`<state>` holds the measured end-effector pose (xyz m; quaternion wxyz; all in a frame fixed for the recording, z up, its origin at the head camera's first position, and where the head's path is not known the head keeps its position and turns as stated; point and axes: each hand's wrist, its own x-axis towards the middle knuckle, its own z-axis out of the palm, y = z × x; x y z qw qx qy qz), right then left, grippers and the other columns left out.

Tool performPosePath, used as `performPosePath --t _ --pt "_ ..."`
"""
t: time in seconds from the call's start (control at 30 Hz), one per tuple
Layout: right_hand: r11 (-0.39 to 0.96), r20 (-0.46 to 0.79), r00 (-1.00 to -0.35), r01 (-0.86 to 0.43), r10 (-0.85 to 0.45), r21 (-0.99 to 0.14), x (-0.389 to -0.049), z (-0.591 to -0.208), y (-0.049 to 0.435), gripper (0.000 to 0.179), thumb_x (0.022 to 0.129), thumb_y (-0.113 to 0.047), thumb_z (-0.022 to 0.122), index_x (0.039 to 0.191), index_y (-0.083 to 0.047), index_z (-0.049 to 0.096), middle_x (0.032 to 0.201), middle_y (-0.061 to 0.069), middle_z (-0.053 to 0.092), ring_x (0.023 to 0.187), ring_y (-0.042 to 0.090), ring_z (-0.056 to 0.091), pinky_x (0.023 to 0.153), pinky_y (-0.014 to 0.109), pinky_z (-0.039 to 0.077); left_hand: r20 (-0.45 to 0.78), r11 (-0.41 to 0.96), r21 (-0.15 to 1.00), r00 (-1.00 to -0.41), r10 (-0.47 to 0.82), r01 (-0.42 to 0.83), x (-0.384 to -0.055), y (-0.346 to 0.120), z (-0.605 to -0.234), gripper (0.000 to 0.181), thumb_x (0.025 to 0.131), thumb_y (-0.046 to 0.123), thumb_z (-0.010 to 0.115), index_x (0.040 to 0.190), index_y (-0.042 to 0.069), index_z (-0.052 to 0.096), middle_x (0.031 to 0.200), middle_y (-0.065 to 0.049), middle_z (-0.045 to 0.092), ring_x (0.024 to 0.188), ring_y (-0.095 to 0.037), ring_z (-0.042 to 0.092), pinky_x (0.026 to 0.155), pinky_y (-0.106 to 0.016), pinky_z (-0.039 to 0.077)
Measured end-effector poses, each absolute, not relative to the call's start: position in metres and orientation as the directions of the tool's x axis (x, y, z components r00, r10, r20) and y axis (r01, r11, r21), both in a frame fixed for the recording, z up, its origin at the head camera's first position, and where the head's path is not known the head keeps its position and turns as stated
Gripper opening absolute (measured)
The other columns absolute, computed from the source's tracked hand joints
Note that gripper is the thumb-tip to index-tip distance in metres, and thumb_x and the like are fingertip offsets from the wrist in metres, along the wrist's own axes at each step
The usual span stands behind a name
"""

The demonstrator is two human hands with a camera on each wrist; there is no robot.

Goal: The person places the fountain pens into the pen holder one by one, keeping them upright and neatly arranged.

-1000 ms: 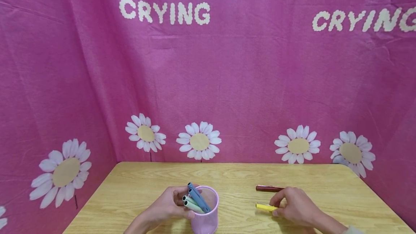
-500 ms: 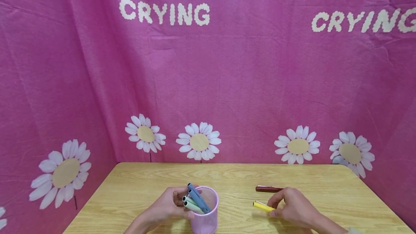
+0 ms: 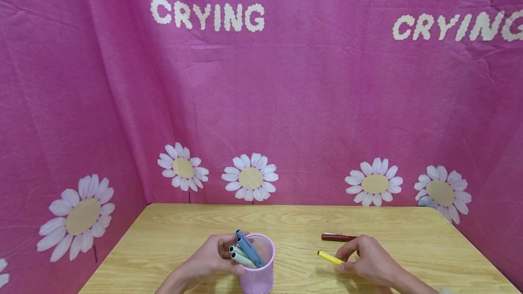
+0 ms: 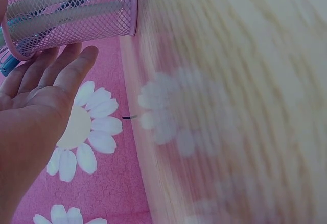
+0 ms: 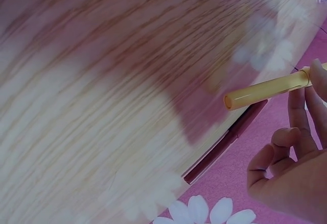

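My left hand [image 3: 208, 257] holds a pink mesh pen cup [image 3: 258, 280] near its rim, thumb in front and fingers behind. Blue pens [image 3: 250, 251] and pale green pens [image 3: 243, 257] lean in the cup toward that hand. Through the mesh in the left wrist view, the lower parts of pens [image 4: 76, 14] show. With thumb and fingertips, my right hand [image 3: 369, 260] pinches a yellow pen [image 3: 328, 257], which is raised above the table in the right wrist view. Just beyond this hand a dark red pen [image 3: 337, 237] lies on the table, its right end hidden behind the fingers.
The wood-grain table [image 3: 294, 221] has a glossy top. Behind it and at the sides hangs a magenta cloth [image 3: 310, 103] printed with daisies and white lettering.
The yellow pen has come up off the table, its left end shifting left and tilting upward in my right hand. My left hand and the cup have stayed in place.
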<state>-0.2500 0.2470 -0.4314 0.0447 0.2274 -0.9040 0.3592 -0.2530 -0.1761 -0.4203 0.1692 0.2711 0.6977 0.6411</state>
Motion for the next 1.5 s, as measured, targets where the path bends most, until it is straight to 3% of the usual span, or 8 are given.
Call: performPosePath --t 0.37,0.83,1.23,1.5 --pt "0.627 0.255 -0.890 -0.449 -0.378 -0.637 -0.246 -0.427 0.241 0.014 0.079 -0.015 0.092 0.089 -0.018 0.083 0.078 -0.014 0.072 0.073 0.006 0.054 0.063 0.025 0.037 0.106 0.023 0.989 -0.799 0.592 0.148 -0.253 -0.177 -0.420 0.067 0.090 0.005 0.084 0.149 -0.003 0.055 0.125 -0.016 0.072 0.102 -0.022 0.068 0.090 -0.029 0.056" --pt "0.601 0.219 -0.905 -0.408 -0.364 -0.687 -0.238 -0.419 0.229 0.015 0.080 -0.013 0.091 0.091 -0.018 0.083 0.079 -0.013 0.070 0.073 0.008 0.051 0.062 0.025 0.035 0.131 0.045 0.979 -0.787 0.602 0.198 -0.253 -0.176 -0.420 0.061 0.089 0.002 0.082 0.147 0.001 0.060 0.130 -0.018 0.071 0.107 -0.024 0.068 0.093 -0.031 0.055" --pt "0.606 0.174 -0.929 -0.347 -0.327 -0.716 -0.237 -0.412 0.220 0.014 0.082 -0.013 0.091 0.093 -0.016 0.083 0.081 -0.009 0.070 0.071 0.010 0.046 0.061 0.025 0.031 0.088 0.049 0.989 -0.806 0.586 0.143 -0.252 -0.176 -0.420 0.063 0.090 0.006 0.084 0.147 -0.002 0.059 0.122 -0.014 0.073 0.100 -0.021 0.065 0.089 -0.029 0.055" --pt "0.590 0.176 -0.927 -0.350 -0.332 -0.728 -0.235 -0.408 0.215 0.013 0.083 -0.014 0.090 0.094 -0.015 0.083 0.083 -0.010 0.072 0.078 0.013 0.051 0.066 0.026 0.033 0.086 0.065 0.987 -0.815 0.573 0.149 -0.253 -0.177 -0.420 0.065 0.088 0.004 0.085 0.148 0.001 0.059 0.127 -0.014 0.072 0.103 -0.023 0.066 0.092 -0.030 0.055"
